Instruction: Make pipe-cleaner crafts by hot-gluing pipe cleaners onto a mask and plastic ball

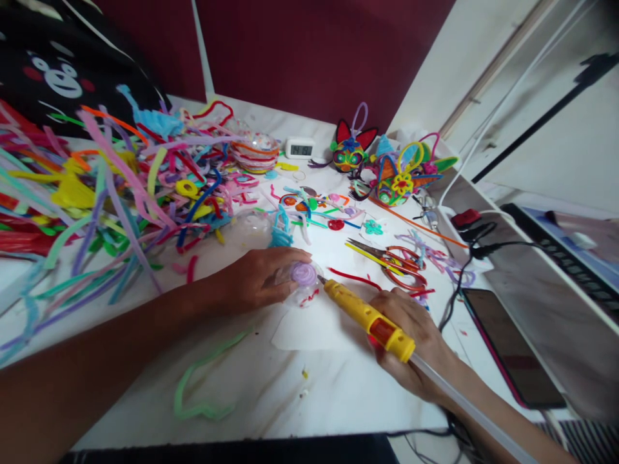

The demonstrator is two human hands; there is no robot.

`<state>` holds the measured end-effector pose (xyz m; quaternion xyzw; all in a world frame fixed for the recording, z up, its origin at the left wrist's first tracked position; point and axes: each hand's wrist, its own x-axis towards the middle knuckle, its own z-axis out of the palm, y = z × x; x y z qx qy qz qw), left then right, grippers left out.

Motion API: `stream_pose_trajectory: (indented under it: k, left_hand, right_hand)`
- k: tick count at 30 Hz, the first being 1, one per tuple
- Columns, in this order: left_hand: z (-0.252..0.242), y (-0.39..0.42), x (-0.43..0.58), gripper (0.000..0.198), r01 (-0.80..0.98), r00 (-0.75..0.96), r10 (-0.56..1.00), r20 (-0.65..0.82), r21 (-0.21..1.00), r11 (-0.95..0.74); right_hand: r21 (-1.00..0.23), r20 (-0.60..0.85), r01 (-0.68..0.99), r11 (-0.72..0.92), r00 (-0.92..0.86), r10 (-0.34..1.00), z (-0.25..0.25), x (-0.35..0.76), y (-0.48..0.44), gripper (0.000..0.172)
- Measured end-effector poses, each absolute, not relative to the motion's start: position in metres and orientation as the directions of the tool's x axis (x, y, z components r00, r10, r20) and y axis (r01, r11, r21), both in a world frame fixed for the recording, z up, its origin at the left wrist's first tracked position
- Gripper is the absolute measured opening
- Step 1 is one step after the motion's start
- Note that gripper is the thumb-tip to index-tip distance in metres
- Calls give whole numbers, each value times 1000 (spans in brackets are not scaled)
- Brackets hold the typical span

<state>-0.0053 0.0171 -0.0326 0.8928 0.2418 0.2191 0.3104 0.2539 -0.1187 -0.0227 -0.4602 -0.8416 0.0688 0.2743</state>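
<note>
My left hand (261, 277) grips a small clear plastic ball (305, 283) with a purple pipe-cleaner spiral (303, 274) on it, holding it on the white table (300, 386). My right hand (411, 338) is closed around a yellow glue pen (365, 316) with a clear glue stick trailing out of its back. The pen's tip touches the ball just right of the purple spiral. A short red pipe-cleaner piece (355, 278) lies beside the pen.
A big heap of coloured pipe cleaners (106, 193) covers the left of the table. Red-handled scissors (396, 261), two pipe-cleaner animal heads (382, 167), a small digital clock (300, 149), a phone (510, 345), cables and a green pipe cleaner (203, 386) lie around.
</note>
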Motion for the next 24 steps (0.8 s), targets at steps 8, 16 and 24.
stream_pose_trajectory:
  k: [8, 16, 24]
  left_hand:
    - [-35, 18, -6, 42, 294, 786, 569, 242, 663, -688]
    - [-35, 20, -6, 41, 289, 796, 556, 238, 658, -695]
    - [-37, 19, -5, 41, 316, 778, 584, 229, 662, -680]
  right_hand:
    - [-255, 390, 760, 598, -485, 783, -18, 252, -124, 21]
    - [-326, 252, 783, 529, -468, 847, -13, 260, -138, 22]
    - [-261, 100, 849, 460, -450, 887, -11, 261, -150, 32]
